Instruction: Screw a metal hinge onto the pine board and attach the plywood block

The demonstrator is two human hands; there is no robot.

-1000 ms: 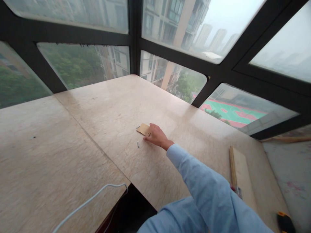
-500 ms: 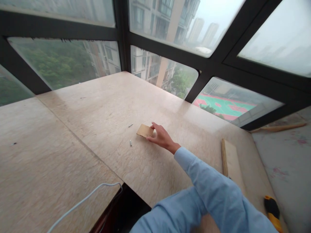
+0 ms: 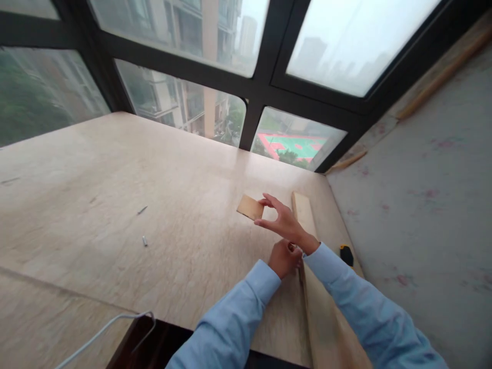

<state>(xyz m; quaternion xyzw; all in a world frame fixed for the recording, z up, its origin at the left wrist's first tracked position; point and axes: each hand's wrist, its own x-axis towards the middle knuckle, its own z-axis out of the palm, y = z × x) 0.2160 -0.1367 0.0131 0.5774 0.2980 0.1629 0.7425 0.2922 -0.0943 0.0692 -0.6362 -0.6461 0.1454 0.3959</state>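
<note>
My right hand (image 3: 282, 219) pinches a small flat piece of wood (image 3: 250, 206) by its right edge, thumb below and fingers above, held over the table. Just under that wrist, my left hand (image 3: 286, 258) is closed, its fingers curled at the left edge of a long pale wooden board (image 3: 321, 302). Whatever sits in those fingers is hidden. Apart from both hands, two small metal screws lie on the table to the left: one screw (image 3: 142, 209) farther back, the other screw (image 3: 144, 241) closer to me.
The stone-patterned tabletop (image 3: 184, 205) reaches back to dark window frames (image 3: 184, 66). A white cable (image 3: 103, 327) runs over the front edge beside a dark opening (image 3: 157, 343). At the right, a black and yellow tool (image 3: 346, 254) lies between the board and the papered wall (image 3: 415, 215).
My right hand has lifted the wood piece off the table and carried it right, away from the screws. My left hand has come into view at the board. The view has turned right.
</note>
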